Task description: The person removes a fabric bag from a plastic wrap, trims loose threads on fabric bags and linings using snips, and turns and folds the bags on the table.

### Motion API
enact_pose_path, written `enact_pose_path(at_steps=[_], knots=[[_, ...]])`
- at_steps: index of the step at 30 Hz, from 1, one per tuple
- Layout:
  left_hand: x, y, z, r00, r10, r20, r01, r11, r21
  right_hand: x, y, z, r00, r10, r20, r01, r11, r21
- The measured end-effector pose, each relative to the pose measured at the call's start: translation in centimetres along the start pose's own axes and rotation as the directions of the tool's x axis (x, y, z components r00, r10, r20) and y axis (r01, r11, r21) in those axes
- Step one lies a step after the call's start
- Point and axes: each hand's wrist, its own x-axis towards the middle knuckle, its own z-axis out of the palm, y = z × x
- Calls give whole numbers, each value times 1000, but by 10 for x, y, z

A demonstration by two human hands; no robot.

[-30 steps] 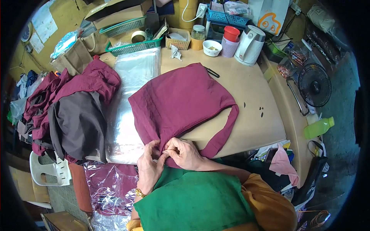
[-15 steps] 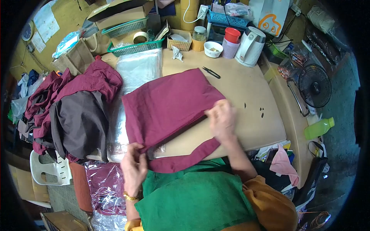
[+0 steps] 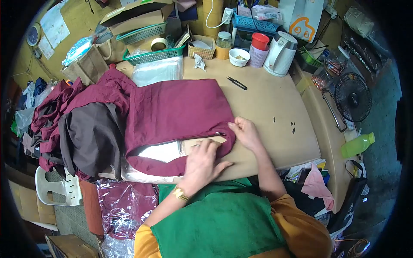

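Observation:
A folded maroon garment (image 3: 178,107) lies on the table, with a dark zipper along its near edge and a narrow band curving below as a loop. Across the right part of that loop rests my left hand (image 3: 201,161), fingers stretched out and thumb spread. My right hand (image 3: 245,134) is at the garment's right edge, its fingers curled and pressed together on the cloth. Clear plastic bags (image 3: 157,71) lie partly under the garment, also showing through the loop. To the left is a heap of maroon and dark grey clothing (image 3: 90,133).
Black thread snips (image 3: 237,83) lie beyond the garment. At the back stand a green basket (image 3: 155,56), a jar (image 3: 223,42), a white bowl (image 3: 238,57) and a white kettle (image 3: 279,53). On the right are a black fan (image 3: 352,96) and a green bottle (image 3: 358,145).
The garment has shifted left and lies flatter, with its band now drawn into a loop. My left hand has let go of the left corner and moved right onto the band.

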Motion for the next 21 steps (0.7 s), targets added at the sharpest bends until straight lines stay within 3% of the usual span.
enact_pose_path(at_steps=[2, 3, 5, 6, 8, 9, 10, 11, 14, 17, 18, 19, 21], knots=[[15, -10, 27, 1000, -3, 3, 3, 1000, 13, 1, -9, 6, 999, -42, 0, 42, 998, 37], [17, -12, 29, 1000, 6, -1, -6, 1000, 15, -2, -16, 3, 997, -58, -49, 64, 987, 146], [19, -15, 24, 994, -70, -83, 57, 987, -150, -3, -19, 5, 981, -81, -174, 137, 931, 340], [20, -15, 20, 995, -65, -80, 52, 987, -150, -4, -18, 4, 981, -78, -179, 136, 930, 341], [20, -19, 8, 951, -307, -41, 231, 791, -566, -5, -21, 3, 987, 84, -138, 17, 796, 605], [18, -26, 7, 929, -371, 3, 312, 776, -548, -6, -20, -2, 988, 81, -134, 18, 792, 610], [18, -26, 4, 927, -374, -3, 314, 780, -541, -6, -16, -11, 990, 74, 121, -136, 742, 657], [18, -26, 1, 920, -391, -3, 330, 779, -533, -6, -14, -15, 929, 46, 367, -295, 690, 660], [14, -31, 3, 919, -392, -49, 310, 792, -526, -18, -13, -7, 847, -108, 520, -327, 664, 672], [20, -21, -1, 932, -362, -21, 313, 833, -457, -21, -10, 13, 882, -145, 449, -219, 718, 661], [28, -13, -1, 938, -294, -185, 215, 910, -354, -23, -15, 20, 917, -139, 375, -150, 750, 644], [34, -8, 0, 919, -203, -337, 128, 964, -232, -26, -21, 23, 936, -134, 325, -146, 693, 706], [37, -18, 4, 940, -213, -265, 164, 967, -194, -25, -17, 23, 942, -111, 316, -146, 712, 687]])
